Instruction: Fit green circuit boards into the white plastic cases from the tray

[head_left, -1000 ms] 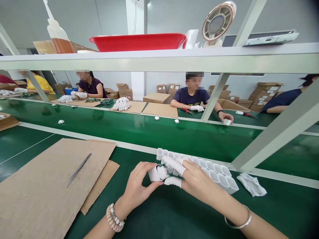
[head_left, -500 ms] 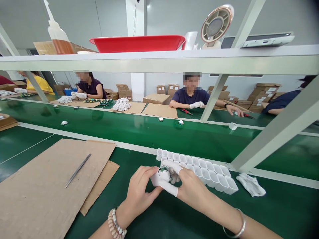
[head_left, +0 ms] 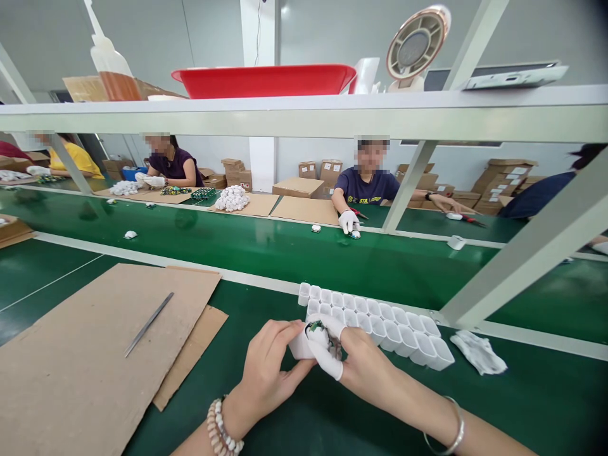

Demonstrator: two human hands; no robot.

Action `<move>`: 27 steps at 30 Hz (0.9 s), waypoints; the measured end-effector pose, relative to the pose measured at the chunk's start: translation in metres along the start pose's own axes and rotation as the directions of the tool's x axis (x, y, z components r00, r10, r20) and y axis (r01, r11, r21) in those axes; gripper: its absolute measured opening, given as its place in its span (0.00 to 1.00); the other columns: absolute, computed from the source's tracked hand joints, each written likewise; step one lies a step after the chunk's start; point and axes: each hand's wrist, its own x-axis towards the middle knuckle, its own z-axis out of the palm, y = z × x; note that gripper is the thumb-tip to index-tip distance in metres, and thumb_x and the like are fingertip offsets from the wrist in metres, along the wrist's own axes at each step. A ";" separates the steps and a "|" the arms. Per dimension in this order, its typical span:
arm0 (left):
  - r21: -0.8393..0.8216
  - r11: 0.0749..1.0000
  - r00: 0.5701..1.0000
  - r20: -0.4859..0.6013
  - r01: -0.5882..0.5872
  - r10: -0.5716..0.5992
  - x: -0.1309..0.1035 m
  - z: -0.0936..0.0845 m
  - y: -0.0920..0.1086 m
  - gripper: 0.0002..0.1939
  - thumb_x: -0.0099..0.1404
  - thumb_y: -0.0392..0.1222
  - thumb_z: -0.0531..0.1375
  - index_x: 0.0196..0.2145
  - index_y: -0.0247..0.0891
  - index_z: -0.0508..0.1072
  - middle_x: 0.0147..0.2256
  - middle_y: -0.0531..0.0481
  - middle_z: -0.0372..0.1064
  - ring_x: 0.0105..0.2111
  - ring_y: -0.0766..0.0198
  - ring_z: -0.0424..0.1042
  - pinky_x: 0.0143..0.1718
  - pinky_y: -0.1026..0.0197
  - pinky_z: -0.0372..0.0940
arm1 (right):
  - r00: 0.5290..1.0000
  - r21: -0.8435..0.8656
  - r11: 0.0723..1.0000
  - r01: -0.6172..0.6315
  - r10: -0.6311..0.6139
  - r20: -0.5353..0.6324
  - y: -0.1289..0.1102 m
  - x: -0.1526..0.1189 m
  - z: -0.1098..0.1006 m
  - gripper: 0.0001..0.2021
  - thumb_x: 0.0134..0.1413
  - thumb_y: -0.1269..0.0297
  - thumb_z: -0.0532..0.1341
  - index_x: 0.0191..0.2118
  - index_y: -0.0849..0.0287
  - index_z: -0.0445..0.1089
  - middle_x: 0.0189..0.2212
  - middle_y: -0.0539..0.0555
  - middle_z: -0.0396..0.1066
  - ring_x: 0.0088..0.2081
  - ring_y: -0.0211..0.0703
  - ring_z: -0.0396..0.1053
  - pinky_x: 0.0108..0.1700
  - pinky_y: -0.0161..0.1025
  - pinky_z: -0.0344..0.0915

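The left hand [head_left: 270, 358], bare, is clamped on a white cup [head_left: 299, 345] between the thumb and the fingers. The right hand [head_left: 358, 354], with white covers on its fingertips, is closed on a green-and-white part [head_left: 318, 333], which sits at the mouth of the cup. Both things are above the middle of the desk [head_left: 266, 411]. The mouth of the cup looks to the right hand, and its long axis seems to go from left to right, though the fingers hide much of it.

Rows of white cups [head_left: 394, 335] stand along the far edge of the desk, right of the middle, with their mouths up. A white glove [head_left: 479, 353] lies just beside their right end. Toward the left edge, tweezers [head_left: 149, 324] lie slantwise on a cardboard sheet [head_left: 80, 354], tips toward the near side.

Across, yellow letters "STA" can be read on the dark shirt [head_left: 368, 190] of a person; labels on the boxes [head_left: 330, 168] behind are too small to read.
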 end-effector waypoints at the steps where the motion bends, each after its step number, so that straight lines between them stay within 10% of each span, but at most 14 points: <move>1: 0.003 1.000 1.000 0.000 0.000 0.000 0.000 0.000 0.000 0.22 0.61 0.33 0.63 0.53 0.34 0.64 0.44 0.42 0.71 0.42 0.59 0.70 0.40 0.58 0.69 | 1.000 0.000 1.000 -0.005 0.005 -0.002 0.000 0.000 0.000 0.03 0.54 0.69 0.55 0.35 0.60 0.64 0.28 0.52 0.68 0.26 0.37 0.62 0.30 0.36 0.59; 13: 0.007 0.999 0.999 -0.026 0.046 -0.046 0.001 -0.001 0.000 0.22 0.62 0.42 0.64 0.51 0.36 0.64 0.41 0.43 0.72 0.39 0.58 0.72 0.37 0.58 0.71 | 0.998 0.235 0.971 0.036 -0.046 0.038 -0.001 0.004 -0.013 0.19 0.63 0.54 0.53 0.55 0.55 0.65 0.40 0.55 0.73 0.37 0.43 0.69 0.43 0.42 0.68; 27: -0.003 0.999 0.999 -0.028 0.038 -0.039 0.001 0.001 0.002 0.22 0.62 0.45 0.64 0.51 0.35 0.65 0.40 0.42 0.72 0.39 0.58 0.73 0.37 0.58 0.71 | 0.967 0.538 0.814 -0.218 0.107 0.231 0.004 0.002 -0.006 0.28 0.64 0.44 0.45 0.63 0.54 0.57 0.39 0.57 0.71 0.35 0.43 0.70 0.42 0.46 0.71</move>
